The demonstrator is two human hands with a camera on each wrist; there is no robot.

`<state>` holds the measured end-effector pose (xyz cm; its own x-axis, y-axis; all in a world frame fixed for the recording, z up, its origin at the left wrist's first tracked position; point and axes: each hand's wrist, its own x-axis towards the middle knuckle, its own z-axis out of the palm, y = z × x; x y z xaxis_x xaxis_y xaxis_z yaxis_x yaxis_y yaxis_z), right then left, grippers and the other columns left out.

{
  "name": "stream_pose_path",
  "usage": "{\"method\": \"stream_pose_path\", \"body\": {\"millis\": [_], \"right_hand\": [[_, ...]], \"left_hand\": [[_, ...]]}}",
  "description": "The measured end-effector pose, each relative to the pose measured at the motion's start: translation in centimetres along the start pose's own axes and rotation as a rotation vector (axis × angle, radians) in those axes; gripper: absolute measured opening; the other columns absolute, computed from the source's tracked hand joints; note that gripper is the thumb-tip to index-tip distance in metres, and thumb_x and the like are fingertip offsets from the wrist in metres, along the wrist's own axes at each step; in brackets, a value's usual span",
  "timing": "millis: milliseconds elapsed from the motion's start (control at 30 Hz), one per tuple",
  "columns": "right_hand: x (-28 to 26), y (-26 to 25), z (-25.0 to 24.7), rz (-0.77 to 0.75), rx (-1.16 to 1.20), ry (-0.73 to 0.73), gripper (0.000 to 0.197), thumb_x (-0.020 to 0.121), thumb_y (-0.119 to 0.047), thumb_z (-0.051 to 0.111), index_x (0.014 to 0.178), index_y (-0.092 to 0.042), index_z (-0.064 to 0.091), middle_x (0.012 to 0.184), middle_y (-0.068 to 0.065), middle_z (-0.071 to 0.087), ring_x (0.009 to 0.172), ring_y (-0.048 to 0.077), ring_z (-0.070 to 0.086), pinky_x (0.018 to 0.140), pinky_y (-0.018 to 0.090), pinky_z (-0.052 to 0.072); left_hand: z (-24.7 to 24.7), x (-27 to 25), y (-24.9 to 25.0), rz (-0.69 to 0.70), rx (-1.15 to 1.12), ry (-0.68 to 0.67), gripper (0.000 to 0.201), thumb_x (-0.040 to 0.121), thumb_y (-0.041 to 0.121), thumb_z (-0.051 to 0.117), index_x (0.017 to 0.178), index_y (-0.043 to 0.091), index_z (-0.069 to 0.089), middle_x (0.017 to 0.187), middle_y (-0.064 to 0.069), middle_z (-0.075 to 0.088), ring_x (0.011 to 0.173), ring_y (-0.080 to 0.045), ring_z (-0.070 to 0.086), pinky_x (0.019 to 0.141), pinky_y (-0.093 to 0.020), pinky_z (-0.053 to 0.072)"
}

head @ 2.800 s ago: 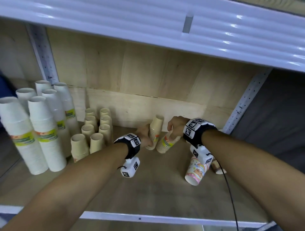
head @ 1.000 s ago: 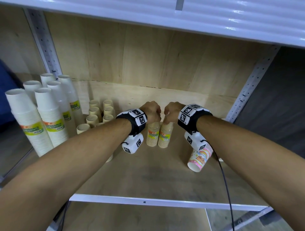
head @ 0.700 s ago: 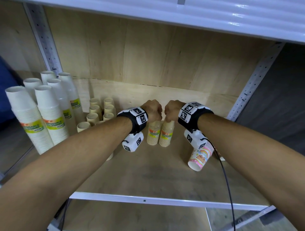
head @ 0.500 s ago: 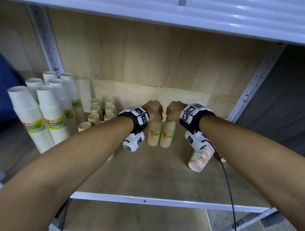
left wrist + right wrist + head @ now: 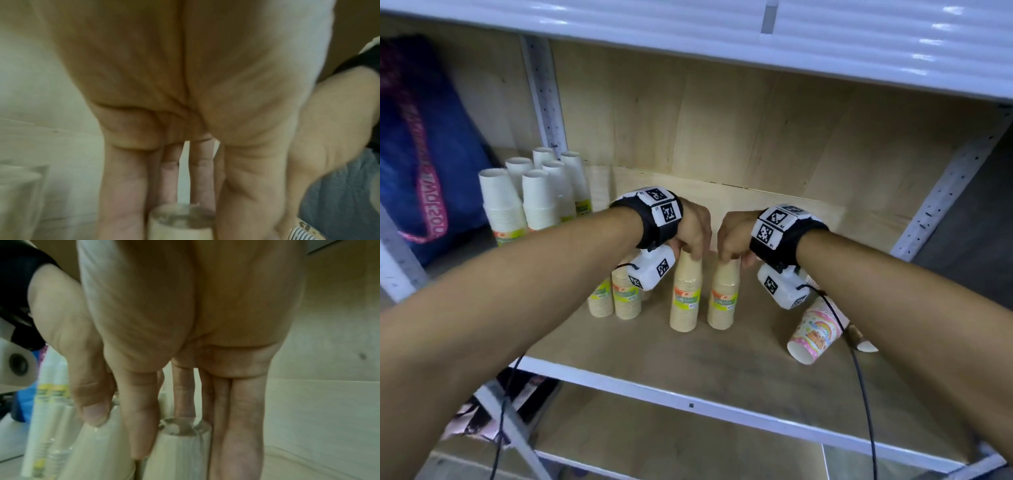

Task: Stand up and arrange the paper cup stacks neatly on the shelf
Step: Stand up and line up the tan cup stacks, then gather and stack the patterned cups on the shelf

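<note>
Nearest is the white front rail of the shelf point(image 5: 688, 406), with a bare stretch of wooden board behind it. On the right a colourful printed cup point(image 5: 813, 334) lies tipped on its side, mouth toward the rail; another fallen cup point(image 5: 861, 342) behind it is mostly hidden by the right forearm and a black cable. Mid-shelf, two tan cup stacks stand upright just beside each other. The left hand point(image 5: 690, 231) grips the top of the left stack point(image 5: 685, 294), fingers point(image 5: 123, 191) hanging down around its upper end; the right hand point(image 5: 732, 236) grips the right stack point(image 5: 723, 296) the same way, fingers point(image 5: 236, 426) pinching round the top. Both wrist views are blurred and show only the stack tops. Left of these, two more tan stacks point(image 5: 616, 298) stand partly hidden by the left wrist camera. Farther left and back, tall white stacks point(image 5: 534, 192) cluster near the perforated upright, their lower parts cut off by the left forearm. A blue bag point(image 5: 424, 154) sits beyond the upright. The plywood back wall closes the rear
</note>
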<state>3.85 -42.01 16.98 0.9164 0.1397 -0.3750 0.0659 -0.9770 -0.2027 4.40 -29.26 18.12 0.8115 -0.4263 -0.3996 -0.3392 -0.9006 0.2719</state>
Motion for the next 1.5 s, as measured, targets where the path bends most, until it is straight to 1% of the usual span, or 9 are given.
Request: {"method": "stream_pose_path", "body": {"millis": [100,267,433,700,867,1033,1133,1267,1500], "right_hand": [[-0.2,-2.6,0.4,-0.071,0.039,-0.082,0.021,0.076,-0.01,0.076,0.092,0.001,0.069,0.07,0.013,0.064,0.055,0.026,0.069,0.057,0.032,0.059],[-0.6,-6.9,1.5,-0.171,0.083,-0.171,0.022,0.074,-0.011,0.078,0.089,-0.001,0.065,0.071,0.018,0.064,0.066,0.034,0.07,0.08,0.05,0.059],[-0.7,-10.7,2.8,-0.246,0.099,-0.158,0.041,0.064,-0.017,0.083,0.092,0.007,0.068,0.073,0.023,0.066,0.07,0.038,0.073,0.077,0.057,0.058],[-0.7,-14.2,5.0,-0.295,0.161,-0.084,0.035,0.073,-0.013,0.081,0.097,0.007,0.067,0.071,0.019,0.067,0.063,0.036,0.07,0.072,0.055,0.059],[-0.9,-15.3,5.6,-0.294,0.142,-0.047,0.031,0.076,-0.017,0.081,0.095,0.002,0.066,0.076,0.016,0.067,0.066,0.033,0.069,0.071,0.049,0.061],[-0.9,-15.5,5.7,-0.331,0.123,0.041,0.021,0.075,-0.019,0.081,0.082,-0.008,0.064,0.071,0.006,0.063,0.066,0.026,0.068,0.068,0.039,0.061],[-1.1,-15.5,5.2,-0.35,0.087,0.044,0.026,0.077,-0.023,0.079,0.094,-0.008,0.066,0.081,0.005,0.064,0.08,0.026,0.068,0.081,0.041,0.059],[-1.1,-15.0,3.9,-0.328,0.123,0.041,0.021,0.077,-0.024,0.08,0.082,-0.011,0.065,0.081,0.005,0.065,0.066,0.022,0.066,0.07,0.037,0.059],[-1.9,-9.4,-1.7,-0.188,0.099,0.144,0.032,0.076,-0.027,0.078,0.098,-0.006,0.068,0.084,0.01,0.069,0.072,0.028,0.073,0.073,0.038,0.059]], "left_hand": [[-0.2,-2.7,-1.9,-0.049,-0.025,-0.027,0.029,0.084,0.004,0.07,0.113,0.005,0.07,0.08,-0.004,0.063,0.064,-0.014,0.062,0.078,-0.035,0.058],[-0.2,-6.4,-5.7,-0.134,-0.066,-0.051,0.029,0.083,-0.002,0.07,0.113,0.0,0.069,0.082,-0.012,0.061,0.069,-0.018,0.059,0.062,-0.028,0.058],[0.4,-8.9,-9.2,-0.228,-0.084,-0.023,0.026,0.083,-0.004,0.071,0.108,0.004,0.067,0.082,-0.007,0.06,0.067,-0.016,0.056,0.059,-0.027,0.059],[1.5,-10.3,-13.3,-0.259,-0.127,0.017,0.021,0.079,-0.002,0.075,0.093,0.011,0.067,0.1,-0.016,0.066,0.073,-0.018,0.063,0.074,-0.037,0.06],[2.0,-10.3,-14.6,-0.247,-0.137,0.054,0.025,0.077,0.0,0.077,0.1,0.008,0.069,0.102,-0.019,0.067,0.074,-0.02,0.064,0.066,-0.031,0.059],[2.4,-9.8,-15.1,-0.238,-0.143,0.045,0.035,0.079,0.0,0.075,0.113,0.003,0.068,0.116,-0.025,0.064,0.081,-0.024,0.063,0.076,-0.036,0.061],[2.0,-9.7,-15.0,-0.231,-0.142,0.019,0.031,0.079,0.002,0.075,0.109,0.005,0.068,0.104,-0.021,0.065,0.081,-0.024,0.063,0.081,-0.038,0.06],[0.3,-9.8,-14.2,-0.226,-0.12,0.024,0.026,0.078,0.003,0.072,0.104,0.007,0.07,0.079,-0.01,0.064,0.068,-0.02,0.057,0.067,-0.032,0.054],[-3.8,-8.3,-10.6,-0.111,-0.133,0.243,0.013,0.085,0.008,0.068,0.098,0.004,0.071,0.082,-0.011,0.069,0.075,-0.026,0.067,0.069,-0.033,0.059]]}}
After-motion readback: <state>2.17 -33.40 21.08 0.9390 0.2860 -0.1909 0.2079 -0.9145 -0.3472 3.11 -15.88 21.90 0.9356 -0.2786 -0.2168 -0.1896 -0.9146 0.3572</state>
